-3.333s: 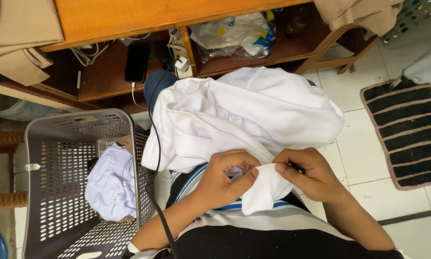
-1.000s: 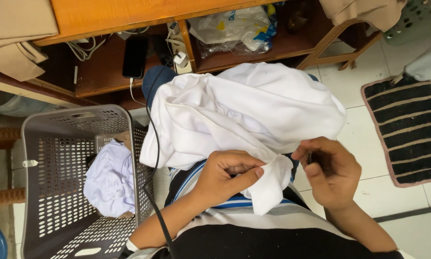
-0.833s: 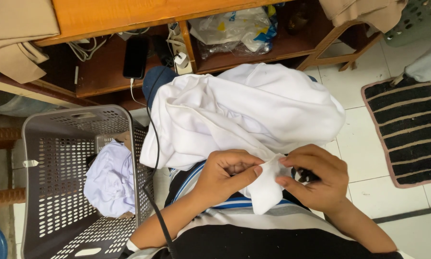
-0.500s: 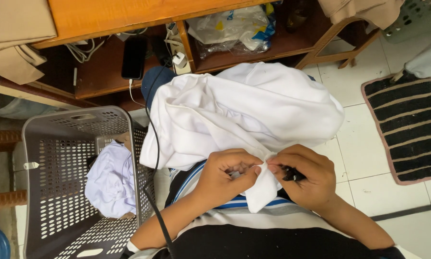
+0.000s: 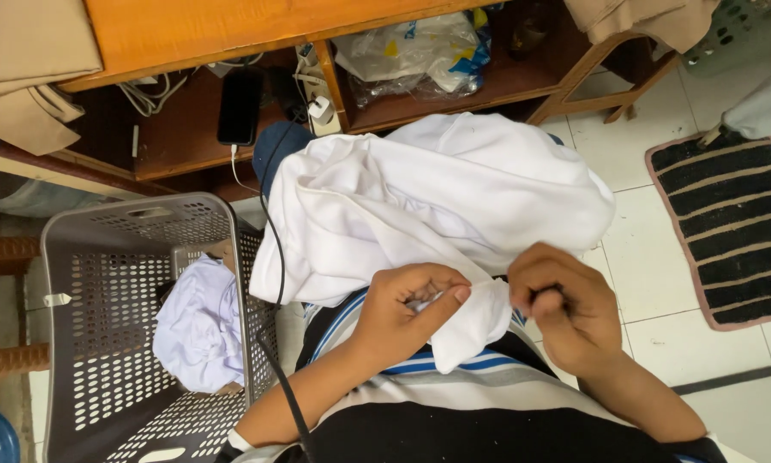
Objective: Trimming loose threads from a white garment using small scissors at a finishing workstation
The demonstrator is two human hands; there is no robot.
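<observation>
White cotton cloth (image 5: 437, 206), a bunched garment of soft fabric, lies heaped across the seated person's lap, and one narrow fold of it hangs down between the two hands onto a dark shirt with blue and white stripes (image 5: 454, 377). The left hand (image 5: 402, 309) curls around that fold, thumb and fingers pinching the fabric at its edge. The right hand (image 5: 561, 313) sits just beside it, closed into a loose fist with the fingertips pressed together on something small and dark; what it is cannot be told. The two hands are near each other without touching.

To the left of the lap stands a grey perforated plastic laundry basket (image 5: 85, 343), holding a crumpled pale lilac garment (image 5: 198, 330). A black cable (image 5: 270, 257) runs down along the basket's rim. Above, a wooden shelf unit (image 5: 231, 34) carries a black phone (image 5: 240, 105) and a crinkled plastic bag (image 5: 411, 51). A black striped floor mat (image 5: 728, 227) lies on the tiled floor to the right.
</observation>
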